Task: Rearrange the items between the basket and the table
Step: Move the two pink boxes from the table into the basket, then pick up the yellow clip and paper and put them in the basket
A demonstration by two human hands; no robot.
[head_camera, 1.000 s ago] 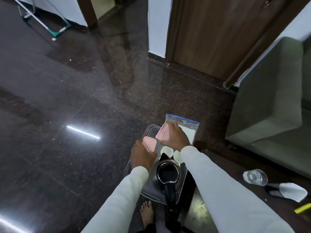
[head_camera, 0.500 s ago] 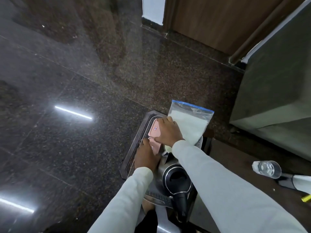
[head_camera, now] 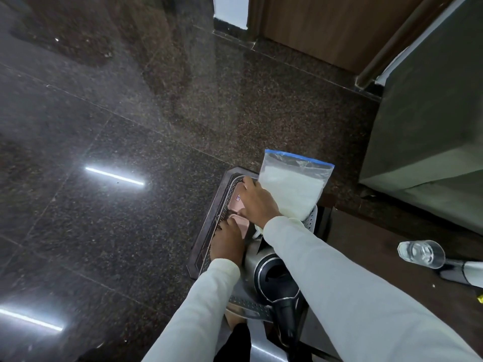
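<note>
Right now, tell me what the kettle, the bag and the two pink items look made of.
Kettle: brushed metal body, likely steel, with a glossy black plastic handle. Bag: thin clear plastic film, creased, blue seal strip, white contents. Pink items: smooth, matte, rounded corners, probably plastic, though the right hand and left hand cover much.

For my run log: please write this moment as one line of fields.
left hand: on near pink container | right hand: on far pink container | place: inside basket | beside: zip bag, kettle

Perforated metal basket (head_camera: 311,223), glossy floor (head_camera: 130,126)
</note>
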